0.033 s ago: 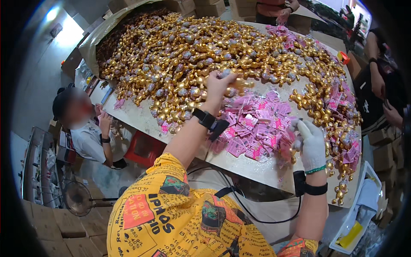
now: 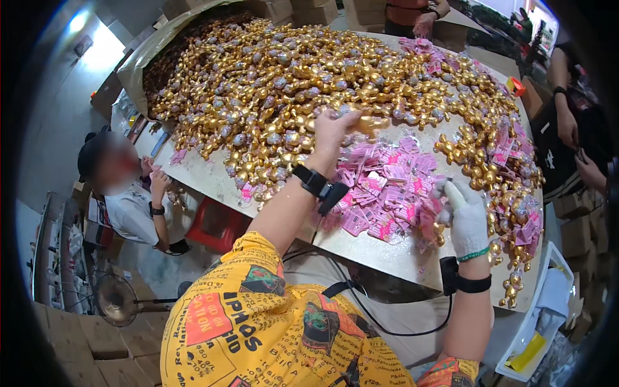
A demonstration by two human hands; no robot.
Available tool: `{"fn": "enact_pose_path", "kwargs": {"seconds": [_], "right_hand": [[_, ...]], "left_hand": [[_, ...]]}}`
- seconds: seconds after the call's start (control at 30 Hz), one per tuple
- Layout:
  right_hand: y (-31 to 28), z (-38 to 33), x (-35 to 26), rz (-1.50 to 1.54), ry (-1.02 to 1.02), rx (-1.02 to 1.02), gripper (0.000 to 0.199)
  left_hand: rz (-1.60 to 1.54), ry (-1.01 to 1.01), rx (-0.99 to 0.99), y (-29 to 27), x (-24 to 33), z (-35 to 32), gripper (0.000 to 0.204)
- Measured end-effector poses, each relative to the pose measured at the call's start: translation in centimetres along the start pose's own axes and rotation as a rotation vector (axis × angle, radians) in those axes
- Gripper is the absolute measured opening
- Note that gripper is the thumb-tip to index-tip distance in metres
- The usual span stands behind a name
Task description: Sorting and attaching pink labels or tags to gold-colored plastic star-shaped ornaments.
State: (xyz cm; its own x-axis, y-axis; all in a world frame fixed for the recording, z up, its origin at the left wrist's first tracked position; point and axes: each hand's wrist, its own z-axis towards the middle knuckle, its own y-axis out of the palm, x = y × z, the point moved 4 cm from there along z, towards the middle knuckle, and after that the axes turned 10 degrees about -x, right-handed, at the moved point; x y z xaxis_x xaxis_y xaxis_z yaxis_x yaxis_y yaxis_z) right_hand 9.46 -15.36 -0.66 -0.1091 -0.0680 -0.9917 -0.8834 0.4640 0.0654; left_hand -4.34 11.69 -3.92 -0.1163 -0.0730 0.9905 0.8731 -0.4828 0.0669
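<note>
A big heap of gold-foil-wrapped figures (image 2: 284,71) covers most of the pale table (image 2: 387,255). My bare left hand (image 2: 335,132), with a black watch on the wrist, reaches into the heap's near edge, fingers closed on a gold-wrapped figure (image 2: 371,122). Just right of it lies a pile of pink packets (image 2: 387,187). My right hand (image 2: 465,216), in a white glove, hovers at the right edge of the pink pile, beside more gold figures (image 2: 480,161). Its fingers are curled; whether it holds anything is unclear.
A person sits low at the table's left side (image 2: 129,193), next to a red stool (image 2: 216,226). Other people stand at the right (image 2: 567,129) and far end (image 2: 412,13). A fan (image 2: 116,300) and cardboard boxes (image 2: 84,342) are on the floor at lower left.
</note>
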Motion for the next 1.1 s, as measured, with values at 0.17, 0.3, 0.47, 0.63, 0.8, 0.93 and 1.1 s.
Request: {"fn": "enact_pose_path", "kwargs": {"seconds": [0.17,0.3,0.47,0.63,0.8,0.93,1.1], "right_hand": [[1.0,0.8,1.5,-0.041,-0.043,-0.036,0.023],[0.1,1.5,2.4,-0.434,-0.287,0.026,0.024],[-2.7,2.0,2.2,-0.908,-0.472,0.274,0.013],[-3.2,1.7,1.3,-0.042,-0.153,0.243,0.020],[-2.5,1.6,1.5,-0.107,-0.167,0.207,0.025],[-1.7,1.9,1.9,-0.745,-0.384,0.113,0.015],[-1.9,1.9,2.2,-0.769,-0.443,0.141,0.020]], "left_hand": [[-0.458,-0.326,-0.269,7.2,-2.4,-2.7,0.028],[-0.637,-0.418,-0.448,11.9,-1.2,-6.8,0.022],[-0.482,-0.571,-0.690,14.1,-1.5,-9.2,0.024],[-0.686,-0.598,-0.546,14.1,-1.8,-8.9,0.018],[-0.875,-0.512,-0.438,14.6,-1.4,-8.3,0.021],[-0.914,-0.442,-0.408,14.8,0.0,-9.1,0.022],[-0.904,-0.421,-0.434,15.3,0.6,-9.3,0.021]]}}
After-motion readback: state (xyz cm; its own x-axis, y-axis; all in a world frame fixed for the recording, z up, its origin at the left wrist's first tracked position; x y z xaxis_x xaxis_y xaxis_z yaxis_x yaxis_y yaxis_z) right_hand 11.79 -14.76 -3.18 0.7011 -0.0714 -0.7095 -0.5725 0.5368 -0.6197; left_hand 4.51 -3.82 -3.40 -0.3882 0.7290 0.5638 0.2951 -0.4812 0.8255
